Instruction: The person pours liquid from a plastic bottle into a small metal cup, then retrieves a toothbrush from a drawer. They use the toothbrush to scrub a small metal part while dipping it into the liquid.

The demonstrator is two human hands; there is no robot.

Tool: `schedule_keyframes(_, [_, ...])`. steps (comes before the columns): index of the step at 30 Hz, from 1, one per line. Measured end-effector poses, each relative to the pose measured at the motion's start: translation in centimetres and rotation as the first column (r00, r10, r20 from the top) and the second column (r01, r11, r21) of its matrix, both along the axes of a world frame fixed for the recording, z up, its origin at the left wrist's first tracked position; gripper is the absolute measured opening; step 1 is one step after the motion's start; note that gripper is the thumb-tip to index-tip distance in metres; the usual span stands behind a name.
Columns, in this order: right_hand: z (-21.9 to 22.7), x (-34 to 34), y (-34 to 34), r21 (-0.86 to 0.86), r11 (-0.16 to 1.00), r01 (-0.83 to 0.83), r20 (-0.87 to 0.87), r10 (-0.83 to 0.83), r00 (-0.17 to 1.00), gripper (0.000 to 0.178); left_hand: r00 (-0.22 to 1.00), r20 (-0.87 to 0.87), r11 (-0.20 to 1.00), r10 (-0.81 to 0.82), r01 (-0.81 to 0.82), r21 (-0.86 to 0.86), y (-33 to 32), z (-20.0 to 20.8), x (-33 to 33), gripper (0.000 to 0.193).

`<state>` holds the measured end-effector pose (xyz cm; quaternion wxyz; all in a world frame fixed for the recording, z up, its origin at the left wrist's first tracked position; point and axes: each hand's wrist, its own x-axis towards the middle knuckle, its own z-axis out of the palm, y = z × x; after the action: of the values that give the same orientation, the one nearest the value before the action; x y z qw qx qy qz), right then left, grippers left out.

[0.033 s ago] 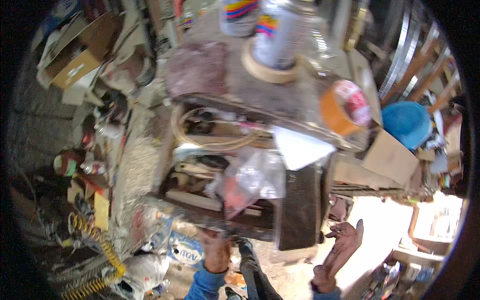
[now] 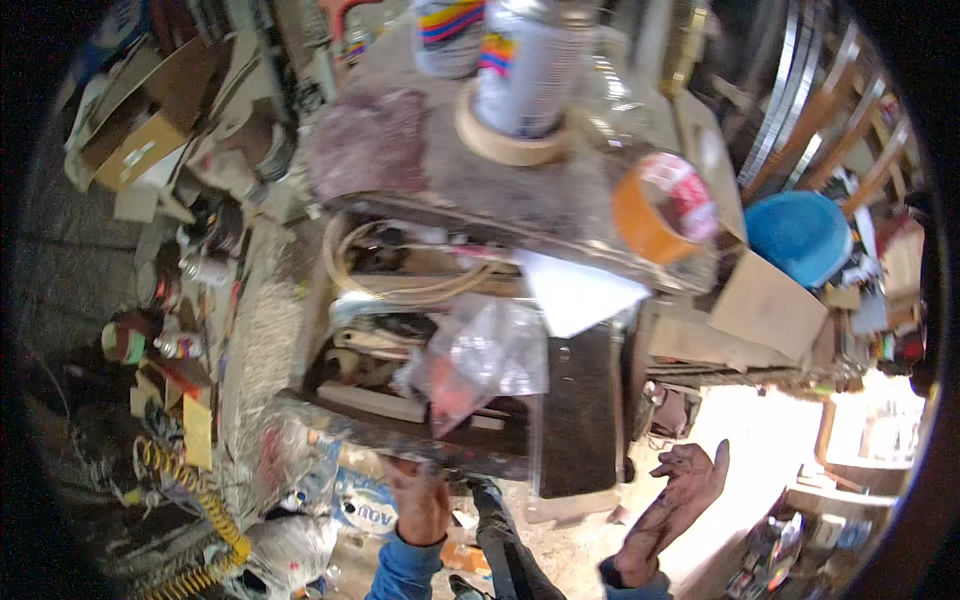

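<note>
The left hand (image 2: 420, 502) meets the rough-edged drawer (image 2: 390, 430), its grip unclear; the right hand (image 2: 692, 480), loosely spread, is near a flat, dark rectangular panel (image 2: 578, 425).

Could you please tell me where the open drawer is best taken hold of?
Probably by its front rim, from the person's side: the drawer juts toward the person from under the bench top, leaving that long edge exposed, and the left hand is at it.

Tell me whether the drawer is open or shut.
Open: the drawer juts out below the worktop, exposing the clear plastic bag inside.
</note>
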<state>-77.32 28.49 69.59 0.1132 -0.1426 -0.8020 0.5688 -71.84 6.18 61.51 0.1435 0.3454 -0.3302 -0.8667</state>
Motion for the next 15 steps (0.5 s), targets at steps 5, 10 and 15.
schedule_keyframes(5, [7.3, -4.4, -3.4, 0.466, 0.677, -0.569, 0.229, 0.529, 0.817, 0.114, 0.997, -0.069, 0.999, 0.034, -0.035, -0.010, -0.6, -0.1, -0.2, 0.067])
schedule_keyframes(10, [8.7, -7.5, -7.8, 0.580, 0.534, -0.615, 0.455, 0.414, 0.789, 0.125, 0.974, -0.228, 0.997, -0.012, 0.027, 0.065, -1.0, -0.8, -1.0, 0.076])
schedule_keyframes(15, [7.7, -7.2, -8.2, 0.615, 0.520, -0.592, 0.431, 0.407, 0.805, 0.124, 0.975, -0.221, 0.996, 0.000, 0.019, 0.084, -0.9, -0.3, -1.2, 0.086])
